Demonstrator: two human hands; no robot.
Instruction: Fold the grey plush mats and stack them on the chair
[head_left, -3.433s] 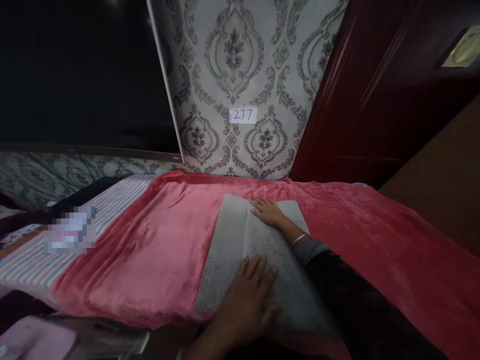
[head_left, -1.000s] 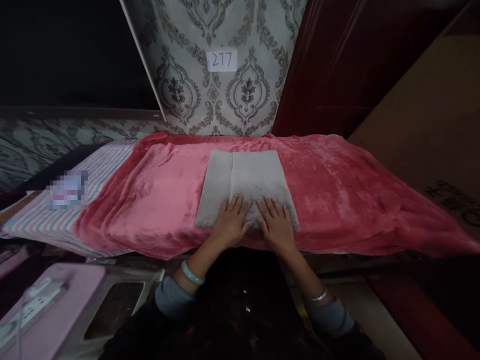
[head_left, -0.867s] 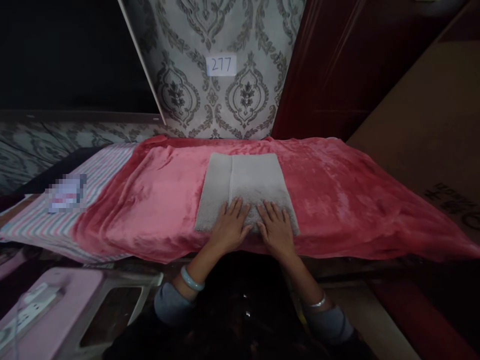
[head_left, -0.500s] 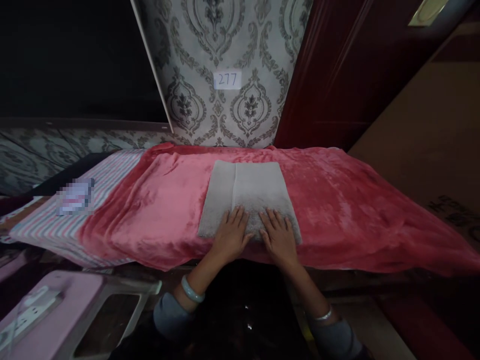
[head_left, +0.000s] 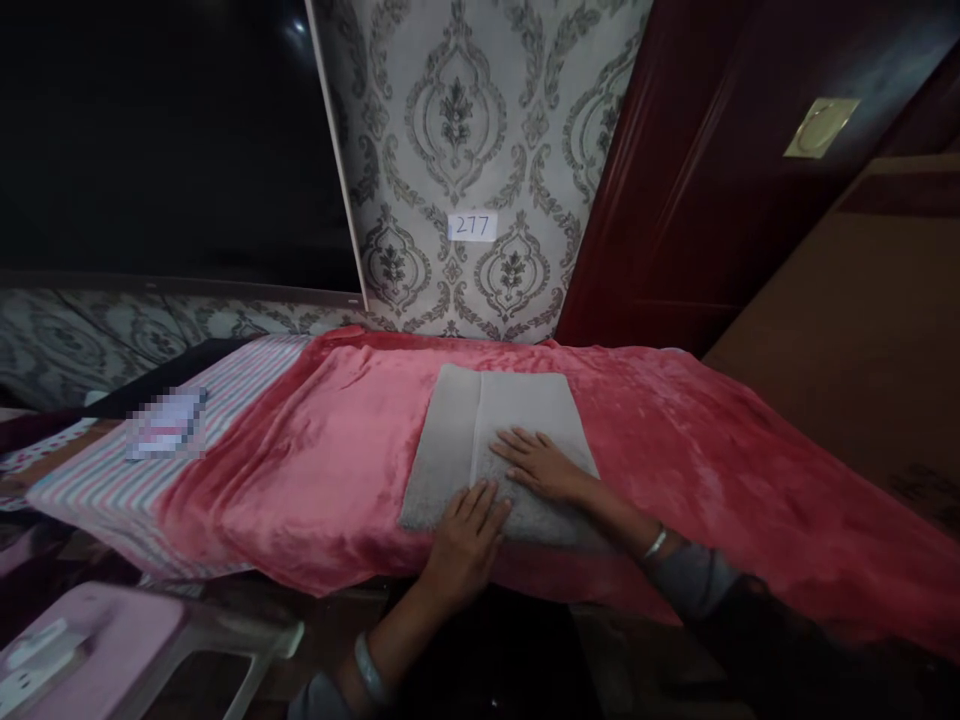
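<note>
Fingers (head_left: 478, 506) of the left hand (head_left: 460, 552) and right hand (head_left: 547, 468) are held extended and loosely parted, with nothing gripped. Directly beneath them a folded grey plush cloth (head_left: 441, 455) is laid, its near part covered by the left hand, its seam (head_left: 478, 410) lying just left of the right fingertips. Smoothing appears to be in hand; for further flattening, even palm pressure toward the edges is called for. Around it, a pink plush blanket (head_left: 322, 430) is spread; farther left, a striped sheet (head_left: 240, 385) is exposed.
</note>
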